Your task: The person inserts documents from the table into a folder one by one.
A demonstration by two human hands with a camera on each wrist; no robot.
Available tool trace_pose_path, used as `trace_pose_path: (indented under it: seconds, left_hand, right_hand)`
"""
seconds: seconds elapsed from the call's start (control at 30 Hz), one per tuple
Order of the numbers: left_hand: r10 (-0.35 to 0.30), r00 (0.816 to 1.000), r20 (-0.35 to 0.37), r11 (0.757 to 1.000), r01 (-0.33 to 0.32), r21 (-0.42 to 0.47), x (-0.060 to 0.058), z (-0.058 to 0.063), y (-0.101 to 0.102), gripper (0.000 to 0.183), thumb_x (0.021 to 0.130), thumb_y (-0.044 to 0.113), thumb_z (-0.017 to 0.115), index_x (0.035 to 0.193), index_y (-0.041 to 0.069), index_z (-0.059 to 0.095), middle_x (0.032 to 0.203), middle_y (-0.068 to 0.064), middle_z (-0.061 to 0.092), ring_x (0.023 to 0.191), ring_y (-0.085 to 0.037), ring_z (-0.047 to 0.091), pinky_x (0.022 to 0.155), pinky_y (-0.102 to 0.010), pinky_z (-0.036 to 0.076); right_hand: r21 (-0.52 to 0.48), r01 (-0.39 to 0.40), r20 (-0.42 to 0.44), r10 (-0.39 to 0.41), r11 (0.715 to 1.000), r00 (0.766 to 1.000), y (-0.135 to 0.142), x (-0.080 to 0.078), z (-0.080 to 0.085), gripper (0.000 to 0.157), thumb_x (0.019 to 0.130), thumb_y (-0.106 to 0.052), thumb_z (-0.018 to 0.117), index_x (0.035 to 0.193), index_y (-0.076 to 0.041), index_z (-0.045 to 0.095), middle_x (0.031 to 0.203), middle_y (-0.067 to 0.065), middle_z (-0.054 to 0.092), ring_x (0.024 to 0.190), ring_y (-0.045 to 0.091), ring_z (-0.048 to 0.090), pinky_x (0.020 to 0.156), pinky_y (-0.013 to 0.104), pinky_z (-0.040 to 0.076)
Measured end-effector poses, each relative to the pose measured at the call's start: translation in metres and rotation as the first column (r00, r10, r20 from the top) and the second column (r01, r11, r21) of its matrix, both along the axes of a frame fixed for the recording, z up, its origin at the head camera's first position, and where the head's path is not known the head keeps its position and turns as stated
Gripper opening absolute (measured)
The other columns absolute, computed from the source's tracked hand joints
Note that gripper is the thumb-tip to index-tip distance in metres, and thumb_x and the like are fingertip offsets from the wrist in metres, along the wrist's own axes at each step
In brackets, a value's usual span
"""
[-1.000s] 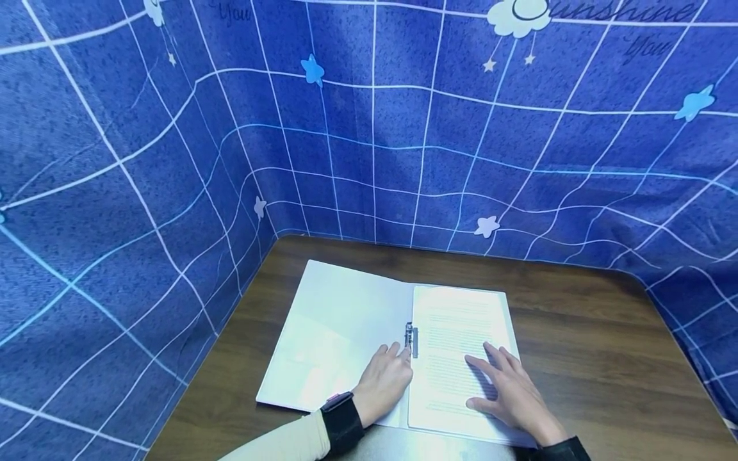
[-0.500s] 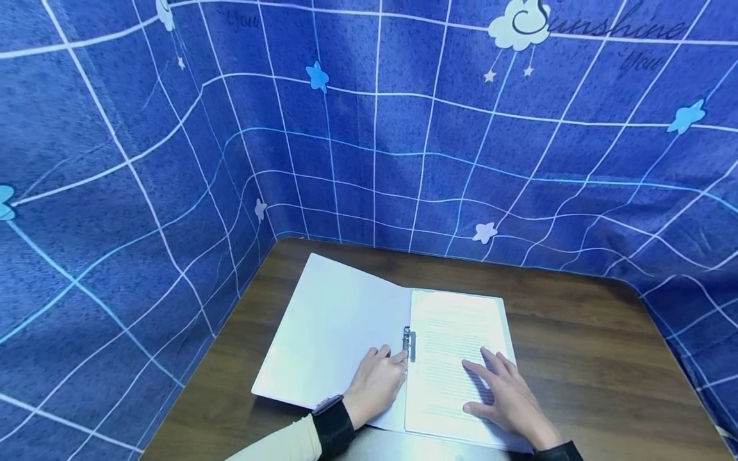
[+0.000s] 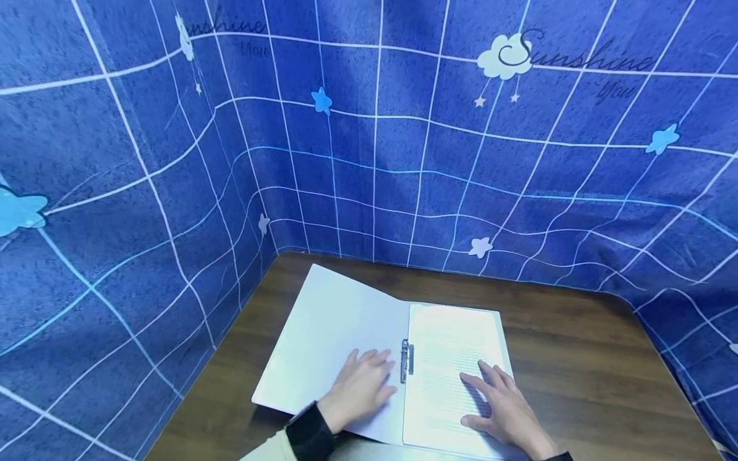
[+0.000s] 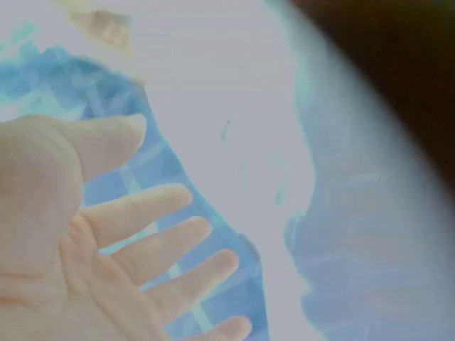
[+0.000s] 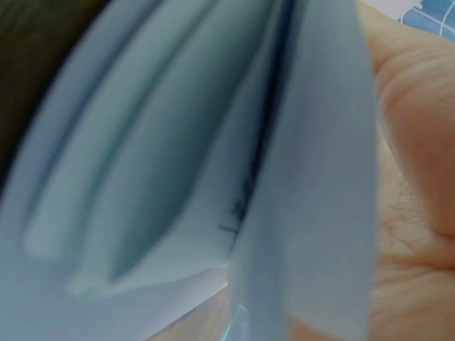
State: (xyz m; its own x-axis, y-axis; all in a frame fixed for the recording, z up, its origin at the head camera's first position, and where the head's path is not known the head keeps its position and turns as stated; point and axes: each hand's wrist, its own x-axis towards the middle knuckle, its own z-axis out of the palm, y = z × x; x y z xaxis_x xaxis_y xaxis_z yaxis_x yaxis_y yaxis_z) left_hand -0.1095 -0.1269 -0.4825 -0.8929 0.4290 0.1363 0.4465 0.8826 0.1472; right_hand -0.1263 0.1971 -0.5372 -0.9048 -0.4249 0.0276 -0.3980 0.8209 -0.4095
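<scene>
A white folder [image 3: 328, 320] lies spread on the table, with a metal clip [image 3: 405, 362] along its inner fold. Printed sheets [image 3: 446, 339] rest on its right side. My left hand [image 3: 360, 387] is over the left cover, just left of the clip, fingers extended. In the left wrist view that hand's palm and spread fingers show, holding nothing. On the lower part of the print lies my right hand [image 3: 501, 406], its fingers spread. Close up in the right wrist view, curved paper edges [image 5: 320, 177] stand beside the right palm [image 5: 416, 170]; its fingers are hidden there.
The brown wood-grain table [image 3: 582, 371] extends to the right of the folder and behind it. A blue curtain [image 3: 403, 153] with white grid lines and stars hangs along the back and left edges. Both wrists wear black bands.
My left hand has left the clip and moved left over the cover, its fingers straightening. The right hand stays on the sheets. The head view has tilted up, so everything sits lower.
</scene>
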Motion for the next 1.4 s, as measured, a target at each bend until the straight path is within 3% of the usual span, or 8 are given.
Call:
trace_pose_path:
  seconds: [0.13, 0.27, 0.47, 0.6, 0.73, 1.2, 1.3, 1.4]
  left_hand:
    - [0.123, 0.989, -0.079, 0.987, -0.114, 0.114, -0.007, 0.028, -0.042, 0.045, 0.094, 0.031, 0.073, 0.13, 0.004, 0.069, 0.143, -0.021, 0.059, 0.13, -0.042, 0.055, 0.104, -0.071, 0.039]
    - [0.34, 0.936, -0.095, 0.934, -0.324, 0.151, -0.016, 0.048, -0.089, 0.049, 0.094, 0.029, 0.073, 0.133, 0.001, 0.066, 0.143, -0.03, 0.055, 0.133, -0.047, 0.052, 0.104, -0.07, 0.039]
    - [0.498, 0.858, 0.127, 0.842, -0.513, 0.165, -0.018, 0.046, -0.133, 0.058, 0.099, 0.027, 0.066, 0.141, -0.012, 0.054, 0.14, -0.038, 0.052, 0.127, -0.053, 0.054, 0.1, -0.066, 0.045]
    - [0.483, 0.846, 0.225, 0.825, -0.526, 0.208, -0.015, 0.039, -0.139, 0.053, 0.101, 0.025, 0.064, 0.139, -0.011, 0.055, 0.138, -0.034, 0.057, 0.122, -0.05, 0.059, 0.098, -0.061, 0.049]
    - [0.432, 0.868, 0.245, 0.839, -0.486, 0.245, -0.014, 0.047, -0.143, 0.05, 0.102, 0.022, 0.062, 0.138, -0.014, 0.055, 0.136, -0.035, 0.057, 0.126, -0.049, 0.057, 0.102, -0.061, 0.047]
    - [0.12, 0.962, 0.247, 0.889, -0.215, 0.405, -0.004, 0.124, -0.131, 0.049, 0.111, 0.028, 0.047, 0.147, -0.005, 0.05, 0.147, -0.022, 0.055, 0.134, -0.038, 0.054, 0.104, -0.056, 0.048]
    - [0.065, 0.961, 0.269, 0.87, -0.186, 0.456, 0.0, 0.135, -0.123, 0.051, 0.111, 0.031, 0.046, 0.15, -0.001, 0.049, 0.123, -0.019, 0.069, 0.102, -0.031, 0.071, 0.087, -0.044, 0.057]
    - [0.027, 0.956, 0.293, 0.839, -0.181, 0.513, 0.002, 0.141, -0.112, 0.05, 0.112, 0.033, 0.045, 0.153, 0.005, 0.047, 0.101, -0.01, 0.067, 0.07, -0.018, 0.066, 0.067, -0.032, 0.054]
  right_hand:
    - [-0.008, 0.004, 0.021, -0.003, 1.0, 1.0, 0.0, 0.001, 0.0, 0.077, 0.077, -0.051, 0.085, 0.142, -0.017, 0.062, 0.155, 0.027, 0.042, 0.141, 0.06, 0.031, 0.102, 0.078, 0.033]
    - [-0.015, 0.007, 0.023, -0.006, 1.0, 1.0, 0.001, 0.001, 0.001, 0.077, 0.076, -0.049, 0.086, 0.142, -0.016, 0.063, 0.155, 0.028, 0.042, 0.141, 0.06, 0.032, 0.103, 0.078, 0.032]
    - [-0.021, 0.004, 0.035, -0.004, 1.0, 0.999, 0.002, 0.003, 0.0, 0.077, 0.077, -0.05, 0.085, 0.143, -0.018, 0.062, 0.156, 0.027, 0.042, 0.141, 0.06, 0.031, 0.104, 0.077, 0.032]
    - [-0.018, 0.017, 0.052, -0.016, 1.0, 0.999, 0.002, 0.004, -0.003, 0.077, 0.076, -0.052, 0.086, 0.142, -0.019, 0.063, 0.156, 0.025, 0.041, 0.142, 0.059, 0.031, 0.103, 0.078, 0.032]
    - [-0.014, 0.042, 0.089, -0.041, 0.999, 0.995, -0.001, 0.002, -0.006, 0.078, 0.075, -0.054, 0.085, 0.142, -0.021, 0.063, 0.158, 0.023, 0.041, 0.144, 0.057, 0.028, 0.103, 0.079, 0.031]
    - [-0.008, 0.031, 0.052, -0.03, 0.999, 0.998, 0.002, 0.001, -0.001, 0.078, 0.075, -0.053, 0.086, 0.142, -0.02, 0.063, 0.156, 0.025, 0.041, 0.142, 0.058, 0.03, 0.105, 0.077, 0.031]
    - [-0.01, 0.035, 0.066, -0.034, 0.999, 0.997, 0.001, 0.002, -0.001, 0.078, 0.075, -0.053, 0.086, 0.142, -0.02, 0.063, 0.157, 0.024, 0.041, 0.143, 0.058, 0.03, 0.105, 0.077, 0.03]
    - [-0.02, 0.036, 0.067, -0.035, 0.999, 0.997, 0.002, 0.003, -0.001, 0.078, 0.075, -0.051, 0.087, 0.142, -0.019, 0.062, 0.157, 0.025, 0.041, 0.143, 0.058, 0.029, 0.106, 0.076, 0.03]
